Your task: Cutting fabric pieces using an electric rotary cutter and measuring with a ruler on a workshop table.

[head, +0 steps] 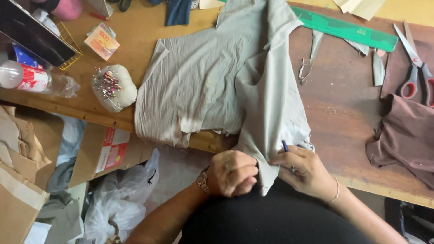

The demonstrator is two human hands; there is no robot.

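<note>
A cardboard box (110, 151) with a red-and-white label lies below the table edge, well left of the fingers. Far up-left lie a red-and-white labelled plastic bottle (34, 79), a dark tilted screen (31, 31) and an orange-and-green printed packet (102, 41).

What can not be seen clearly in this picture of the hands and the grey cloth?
- Head view: the tip of the blue pen in the right hand is hidden by the fingers.
- What the closed left hand pinches is hidden; it only touches the grey cloth.
- The scissors and brown cloth are cut off by the right edge.
- The pins in the pincushion are too small to count.
</note>
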